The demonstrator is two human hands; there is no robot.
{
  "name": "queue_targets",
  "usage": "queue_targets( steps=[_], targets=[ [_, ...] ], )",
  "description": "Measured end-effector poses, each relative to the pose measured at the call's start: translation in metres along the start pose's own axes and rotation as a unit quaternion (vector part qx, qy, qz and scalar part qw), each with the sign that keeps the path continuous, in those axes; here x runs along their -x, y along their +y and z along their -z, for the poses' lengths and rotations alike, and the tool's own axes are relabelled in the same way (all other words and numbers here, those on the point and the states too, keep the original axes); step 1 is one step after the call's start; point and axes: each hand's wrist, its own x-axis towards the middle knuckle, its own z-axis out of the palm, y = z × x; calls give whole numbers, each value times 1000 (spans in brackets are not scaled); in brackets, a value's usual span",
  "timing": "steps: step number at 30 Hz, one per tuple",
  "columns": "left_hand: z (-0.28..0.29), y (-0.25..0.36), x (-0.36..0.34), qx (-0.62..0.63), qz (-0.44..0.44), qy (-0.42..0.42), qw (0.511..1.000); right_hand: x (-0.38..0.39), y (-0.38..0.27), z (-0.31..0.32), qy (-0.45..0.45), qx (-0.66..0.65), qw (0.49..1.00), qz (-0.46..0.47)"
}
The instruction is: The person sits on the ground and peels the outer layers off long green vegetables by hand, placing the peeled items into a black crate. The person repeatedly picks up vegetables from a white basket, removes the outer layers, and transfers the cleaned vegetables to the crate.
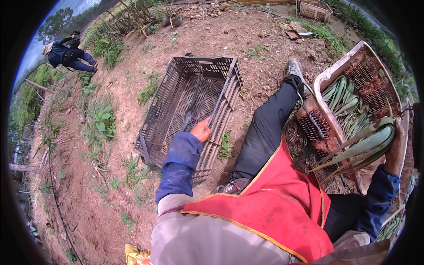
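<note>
Below the left hand (202, 129) and the right hand (396, 148) lies bare brown ground (84, 190) with small weeds on it. Just to the left of the left hand is the black slatted crate (227, 99), open at the top. Its long side runs away from the body, leaning a bit to the right. That hand is closed on the crate's right edge, with the fingers bent over it. A dark strap (188, 117) crosses the inside.

Between the two hands a leg in black trousers (265, 123) stretches out, so the hands are well apart. Ahead and left of the right hand is the dusty red crate (366, 75) with a pale rim. Long green leaves (344, 97) are piled in it.

The aloe-like plant (373, 140) is in the right hand, which looks wrapped around its thick end; some fingers are hidden. From there the plant lies long to the left and back toward the body, tips at the far end. It covers part of the red crate's near edge, and I can't tell if they touch. Past the tips comes the red apron (260, 216), then the leg, then the black crate's open top.
</note>
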Motion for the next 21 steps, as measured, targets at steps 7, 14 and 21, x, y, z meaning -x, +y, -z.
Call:
queue_targets(
  steps=[7, 14, 21],
  targets=[
    [-5, -8, 31, -82, -55, -61, 993, -9, 4, -2, 38, -37, 999, -9],
    [-9, 79, -10, -182, -174, 146, 957, 6, -3, -25, -7, -58, 998, -30],
    [-108, 263, -54, 447, -224, -255, 828, 4, 8, -85, -63, 16, 997, -45]
  ],
)
